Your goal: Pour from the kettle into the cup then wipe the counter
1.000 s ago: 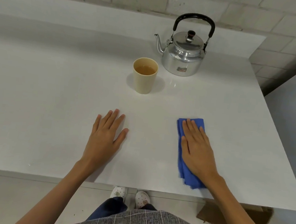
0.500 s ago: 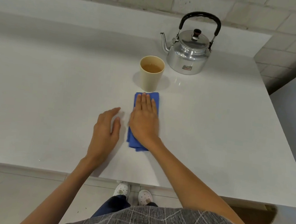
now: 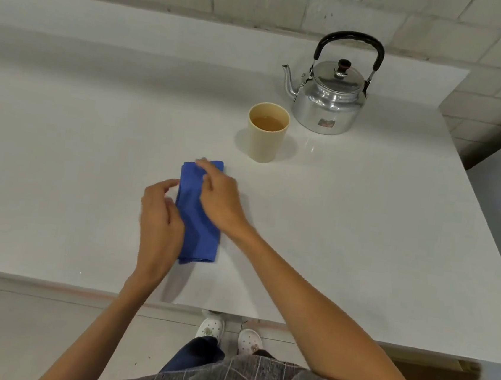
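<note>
Surface (image 3: 93, 142): white and glossy, carrying the kettle, the cup and the cloth.
Kettle (image 3: 329, 105): shiny metal with a black handle standing upright, lid on, at the far right of the surface near the back ledge; spout points left.
Cup (image 3: 266, 136): cream-coloured, upright, just in front and to the left of the kettle, apart from it; amber liquid fills it partway.
Cloth (image 3: 198, 215): blue, folded into a long strip, lying flat on the surface nearer than the cup and to its left.
Right hand (image 3: 219, 199): rests on the right side of the cloth, fingers (image 3: 207, 166) stretched toward its far end; grip loose and flat, pressing rather than clasping.
Left hand (image 3: 159, 220): at the cloth's left edge, fingers curled against it; whether the grip pinches the fabric I cannot tell.
Floor: pale tiles below the surface edge, with two white shoes (image 3: 228, 333).
</note>
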